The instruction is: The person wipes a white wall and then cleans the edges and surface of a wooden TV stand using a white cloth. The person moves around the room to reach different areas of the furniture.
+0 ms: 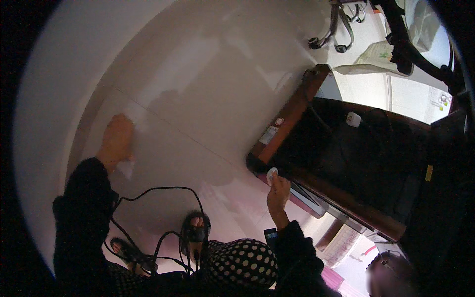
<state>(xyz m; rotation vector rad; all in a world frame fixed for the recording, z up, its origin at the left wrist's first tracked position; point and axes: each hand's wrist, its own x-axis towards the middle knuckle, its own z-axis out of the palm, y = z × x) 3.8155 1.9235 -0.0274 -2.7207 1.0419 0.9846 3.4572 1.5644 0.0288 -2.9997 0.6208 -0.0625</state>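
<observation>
My right hand (pixel 279 191) is closed on a small white wad (pixel 272 176), perhaps cloth or tissue, and holds it against the near corner of a dark wooden piece of furniture (pixel 287 130) with a black surface. My left hand (pixel 117 139) hangs over the pale floor at the left, near the wall; its fingers are blurred. Something small and pale shows just below it, too blurred to name. A white plug or adapter (pixel 353 119) lies on the black surface, with dark cables around it.
Black cables (pixel 167 188) loop in front of my body, above my sandalled feet. An office chair base (pixel 342 48) and a plastic bag (pixel 378 59) are at the upper right. A phone (pixel 271 234) is by my right forearm. Another person's head (pixel 391 274) shows at lower right.
</observation>
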